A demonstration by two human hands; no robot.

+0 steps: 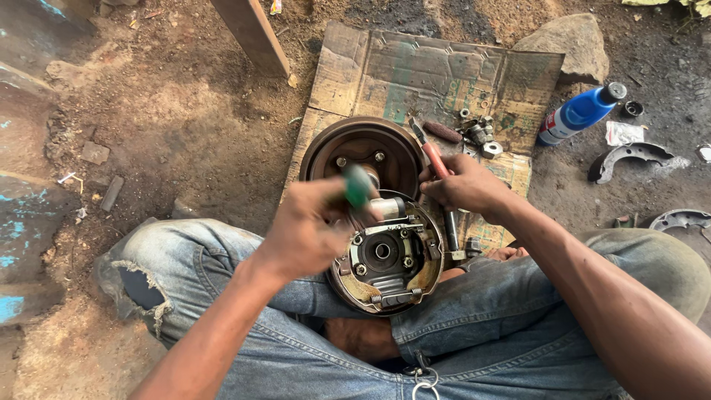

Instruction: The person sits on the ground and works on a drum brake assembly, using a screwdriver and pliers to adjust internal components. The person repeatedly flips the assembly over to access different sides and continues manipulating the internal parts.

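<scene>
Sitting cross-legged on the dirt floor, the person is working over a drum brake assembly (386,259) that is resting between the knees, its backing plate facing up with the brake shoes, springs and centre hub all showing. The left hand (307,230) is wrapping its fingers tightly round the green handle of a screwdriver (358,185), which is blurring with motion just above the upper edge of the assembly, near the wheel cylinder. The right hand (465,185) is closing its fingers round red-handled pliers (437,159), whose dark lower end is reaching down along the right side of the shoes.

Judging by how things are lying, the strip-down is looking partly done: the brake drum (363,152) is already off and is sitting open-side up on a sheet of cardboard (415,74) just beyond the assembly, and a small heap of nuts and fittings (478,133) is lying loose on that cardboard. The shoes and their springs are not yet off the plate, so that part appears to be what is left.

Off to the right, a blue bottle (581,111) is lying on the ground, with a separate curved brake shoe (629,157) close by.
</scene>
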